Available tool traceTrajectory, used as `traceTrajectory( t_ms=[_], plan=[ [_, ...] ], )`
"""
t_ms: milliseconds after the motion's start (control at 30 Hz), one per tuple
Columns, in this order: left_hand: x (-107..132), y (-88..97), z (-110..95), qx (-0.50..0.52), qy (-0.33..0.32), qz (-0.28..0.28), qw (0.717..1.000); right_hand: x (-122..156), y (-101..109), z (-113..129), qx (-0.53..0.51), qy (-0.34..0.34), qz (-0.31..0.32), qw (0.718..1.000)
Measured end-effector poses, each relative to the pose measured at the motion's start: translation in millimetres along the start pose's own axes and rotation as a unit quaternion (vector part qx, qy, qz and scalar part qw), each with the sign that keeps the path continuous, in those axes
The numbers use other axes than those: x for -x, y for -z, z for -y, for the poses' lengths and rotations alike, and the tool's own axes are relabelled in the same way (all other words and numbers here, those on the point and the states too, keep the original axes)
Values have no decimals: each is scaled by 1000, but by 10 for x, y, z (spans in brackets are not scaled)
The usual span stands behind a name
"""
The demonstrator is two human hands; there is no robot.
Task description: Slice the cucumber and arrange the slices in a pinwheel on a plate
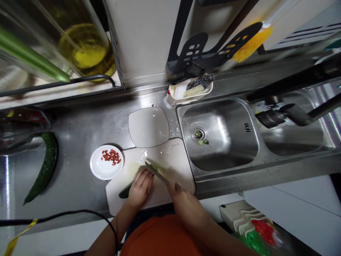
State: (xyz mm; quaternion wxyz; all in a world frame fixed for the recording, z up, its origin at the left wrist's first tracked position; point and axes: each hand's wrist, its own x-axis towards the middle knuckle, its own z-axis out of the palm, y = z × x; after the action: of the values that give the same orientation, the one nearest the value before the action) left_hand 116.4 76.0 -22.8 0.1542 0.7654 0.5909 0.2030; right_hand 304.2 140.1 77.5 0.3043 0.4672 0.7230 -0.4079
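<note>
My left hand (140, 188) presses down on a dark green cucumber (124, 192) lying on the white cutting board (176, 153), fingers curled over it. My right hand (183, 199) grips the handle of a knife (157, 171), whose blade angles up-left and meets the cucumber's cut end just beyond my left fingertips. A pale slice lies on the board by the blade tip.
A small white plate with chopped red chilli (106, 162) sits left of the board. A square white plate (148, 127) lies behind it. A whole cucumber (42, 169) rests far left. The steel sink (221, 135) is right of the board.
</note>
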Motion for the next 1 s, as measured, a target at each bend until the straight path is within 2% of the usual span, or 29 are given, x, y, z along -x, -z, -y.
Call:
traceTrajectory(
  t_ms=[233,600,1000],
  plan=[
    [-13,0,-7,-8,-11,-18,1000,-85,-31,14,-8,-1,-7,1000],
    [-4,1,0,-3,-6,-7,1000,-197,43,73,-2,13,-24,1000],
    [0,-10,-6,-16,-11,-17,1000,-398,-236,-26,-2,32,-56,998]
  ],
)
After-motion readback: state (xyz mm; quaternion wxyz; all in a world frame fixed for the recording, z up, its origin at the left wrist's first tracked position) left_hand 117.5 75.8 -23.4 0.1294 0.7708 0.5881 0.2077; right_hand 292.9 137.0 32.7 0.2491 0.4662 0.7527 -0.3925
